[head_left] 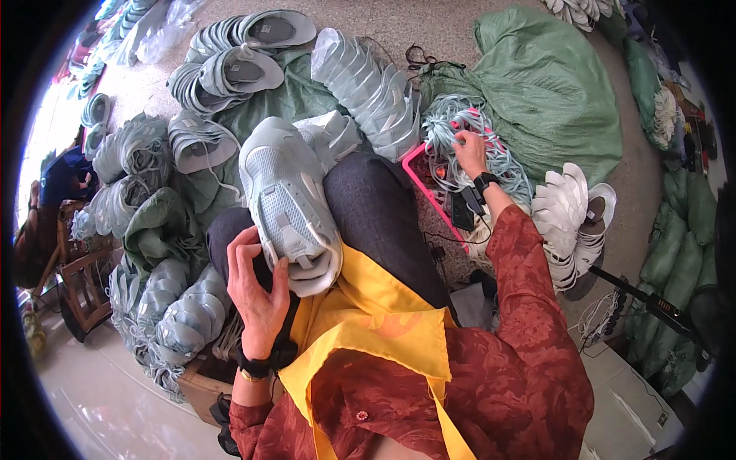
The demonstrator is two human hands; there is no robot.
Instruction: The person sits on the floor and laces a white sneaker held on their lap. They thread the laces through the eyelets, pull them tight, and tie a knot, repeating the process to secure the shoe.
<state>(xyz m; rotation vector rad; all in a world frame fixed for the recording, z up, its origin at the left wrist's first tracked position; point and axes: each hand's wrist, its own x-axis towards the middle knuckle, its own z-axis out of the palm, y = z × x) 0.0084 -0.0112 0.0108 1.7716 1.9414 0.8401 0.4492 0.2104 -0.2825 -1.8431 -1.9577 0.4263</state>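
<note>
A pale blue-grey sneaker upper (287, 192) lies across my lap, its toe pointing away and its white-lined collar toward me. My left hand (257, 280) grips it beside the collar, thumb at the edge and fingers bent along the side. Over to the right, my right hand (470, 153) is closed on pale blue shoelaces (441, 126) heaped in a pink-rimmed basket (429, 184). Its fingertips are partly buried among the laces. A small black device (461, 211) with a cable lies in the basket, just below my right wrist.
Nested stacks of pale uppers (364, 88) stand ahead, with more stacks (192, 314) at my left. A large green sack (548, 92) lies beyond the basket. White uppers (563, 211) sit near my right elbow. A wooden chair (83, 284) stands far left.
</note>
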